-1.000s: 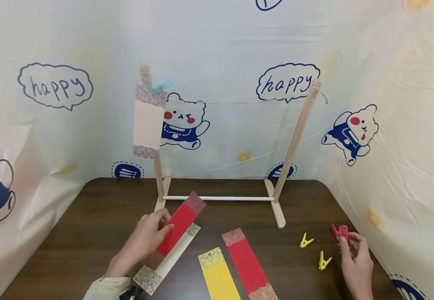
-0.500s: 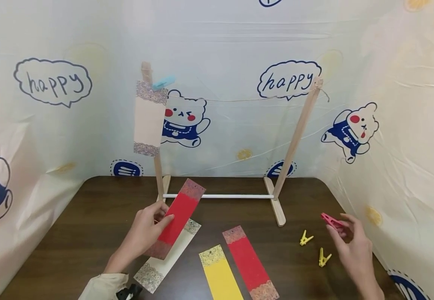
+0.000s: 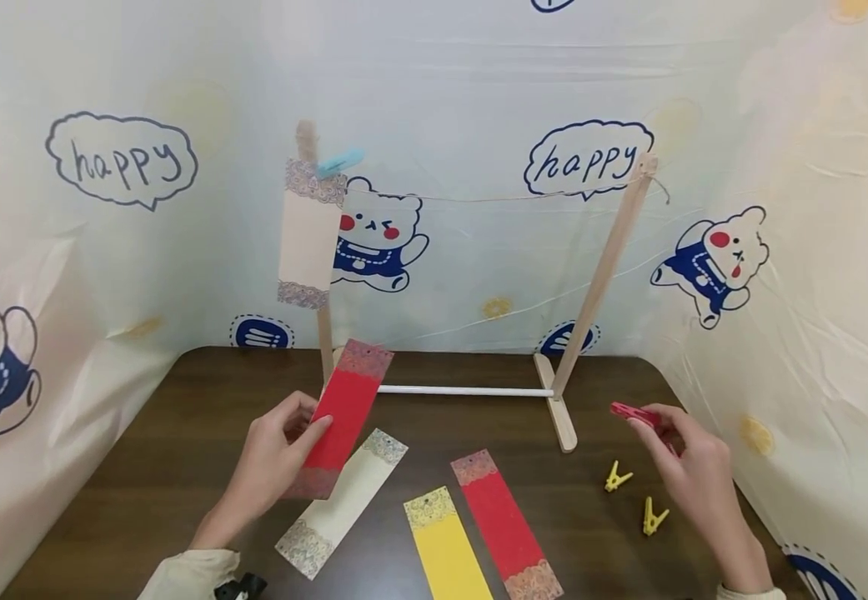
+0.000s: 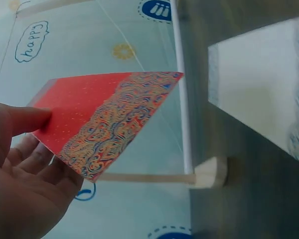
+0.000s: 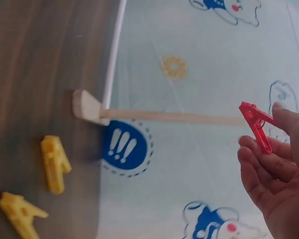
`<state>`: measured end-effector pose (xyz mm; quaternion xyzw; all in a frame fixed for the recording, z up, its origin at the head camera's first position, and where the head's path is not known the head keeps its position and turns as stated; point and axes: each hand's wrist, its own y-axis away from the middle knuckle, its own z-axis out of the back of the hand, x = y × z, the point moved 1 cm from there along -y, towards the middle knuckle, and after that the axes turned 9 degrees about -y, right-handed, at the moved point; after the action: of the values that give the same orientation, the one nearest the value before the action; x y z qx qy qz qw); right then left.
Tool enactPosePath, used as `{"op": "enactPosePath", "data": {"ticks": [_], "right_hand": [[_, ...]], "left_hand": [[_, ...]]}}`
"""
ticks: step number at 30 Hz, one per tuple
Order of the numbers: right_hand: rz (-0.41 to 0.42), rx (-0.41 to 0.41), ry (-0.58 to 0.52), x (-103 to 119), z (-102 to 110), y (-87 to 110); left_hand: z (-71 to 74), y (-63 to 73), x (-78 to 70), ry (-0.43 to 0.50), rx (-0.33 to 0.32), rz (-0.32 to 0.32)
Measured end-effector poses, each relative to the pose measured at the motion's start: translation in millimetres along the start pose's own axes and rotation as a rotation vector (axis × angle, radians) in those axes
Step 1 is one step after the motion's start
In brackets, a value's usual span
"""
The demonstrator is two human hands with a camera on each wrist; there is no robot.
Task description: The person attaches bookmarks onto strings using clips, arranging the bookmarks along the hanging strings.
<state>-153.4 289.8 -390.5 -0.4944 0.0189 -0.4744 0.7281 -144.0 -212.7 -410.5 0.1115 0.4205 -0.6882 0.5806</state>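
While the L hand (image 3: 272,458) is pinching the held red card (image 3: 349,404) along its edge, thumb lying on the front & fingers going behind, the patterned top end is sticking up uncovered, prob b/c a mid-length grip is keeping both ends free. That card is tilting in the air over the surface (image 3: 156,467), its low end overlapping the pale card (image 3: 343,504) in the head view; L wrist view is showing the two apart.

R hand (image 3: 696,471) is grasping a red clip (image 3: 632,414) btwn thumb & fingers, seemingly by the handles, so its nose is facing away from the palm; can't tell if the nose is parted.

Two yellow clips (image 3: 653,518) are lying near the R hand, prob for easy reach. A yellow card (image 3: 449,550) & second red card (image 3: 504,525) are slanting side by side, apart, likely spread for picking up singly.

Behind, a wooden stand (image 3: 602,275) is carrying a thin string (image 3: 479,200); at its L end a hanging card (image 3: 309,237) is dangling, a blue clip (image 3: 339,163) apparently pinning its top. No containers are showing.
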Motion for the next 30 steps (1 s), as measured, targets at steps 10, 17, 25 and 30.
{"op": "enactPosePath", "data": {"ticks": [10,17,25,30], "right_hand": [[0.072,0.107,-0.013,23,-1,-27.1],[0.13,0.128,-0.004,36,-1,-40.1],[0.177,0.099,-0.009,51,0,-52.7],[0.187,0.105,0.003,59,-2,-62.6]], "left_hand": [[9.5,0.4,6.4,0.01,-0.086,0.019],[10.9,-12.5,2.2,0.01,-0.112,0.018],[16.2,-23.4,-9.6,0.031,-0.099,-0.015],[20.8,-28.4,-10.3,0.016,-0.107,-0.016]]}}
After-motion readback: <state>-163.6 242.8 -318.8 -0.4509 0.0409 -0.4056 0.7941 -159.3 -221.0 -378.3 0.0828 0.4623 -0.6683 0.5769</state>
